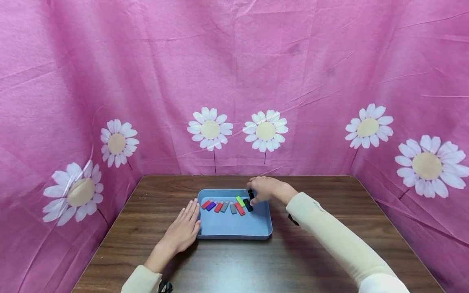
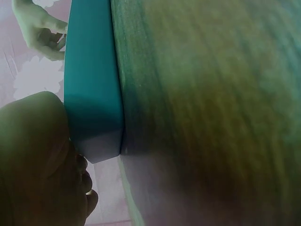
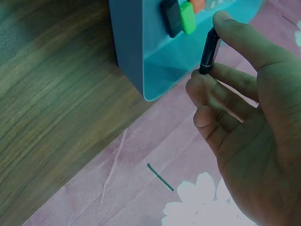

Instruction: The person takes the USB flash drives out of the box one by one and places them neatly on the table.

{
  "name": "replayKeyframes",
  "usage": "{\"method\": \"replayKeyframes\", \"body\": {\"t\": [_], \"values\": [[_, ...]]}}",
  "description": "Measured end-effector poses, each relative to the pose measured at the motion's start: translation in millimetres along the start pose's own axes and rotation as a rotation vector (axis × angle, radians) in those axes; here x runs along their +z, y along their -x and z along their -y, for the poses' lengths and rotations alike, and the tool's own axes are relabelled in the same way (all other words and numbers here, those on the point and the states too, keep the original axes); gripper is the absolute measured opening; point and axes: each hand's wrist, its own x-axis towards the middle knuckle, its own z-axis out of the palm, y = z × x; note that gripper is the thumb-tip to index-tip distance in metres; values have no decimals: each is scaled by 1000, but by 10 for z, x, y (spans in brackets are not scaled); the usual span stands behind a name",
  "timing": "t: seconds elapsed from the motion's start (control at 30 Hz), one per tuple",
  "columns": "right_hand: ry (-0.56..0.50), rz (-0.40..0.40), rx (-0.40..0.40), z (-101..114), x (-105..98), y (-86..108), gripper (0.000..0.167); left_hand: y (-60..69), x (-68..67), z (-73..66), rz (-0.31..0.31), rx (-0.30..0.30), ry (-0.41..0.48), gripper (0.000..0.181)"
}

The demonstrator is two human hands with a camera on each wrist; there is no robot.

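A blue tray (image 1: 234,228) holds a slanting row of small sticks: red (image 1: 206,204), purple (image 1: 211,206), grey (image 1: 233,208), green (image 1: 239,201) and black (image 1: 248,205) among them. My right hand (image 1: 269,189) is over the tray's back right corner, pinching a black stick (image 3: 209,52) by its ends between thumb and fingers, seen best in the right wrist view. My left hand (image 1: 183,230) rests with straight fingers against the tray's left wall; in the left wrist view it lies beside the blue wall (image 2: 94,80).
The tray stands on a brown wooden table (image 1: 234,268). A pink cloth (image 1: 234,81) with white daisies hangs behind the table and along both sides.
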Motion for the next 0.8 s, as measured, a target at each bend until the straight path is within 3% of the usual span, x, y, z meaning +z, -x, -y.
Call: {"method": "replayKeyframes", "body": {"t": [0.53,0.8], "values": [[-49,-98,35,-156,-84,168,59,-16,-12,-5,8,4,-5,59],[-5,-150,42,-231,-82,268,63,-26,-14,-17,2,14,-3,59]]}}
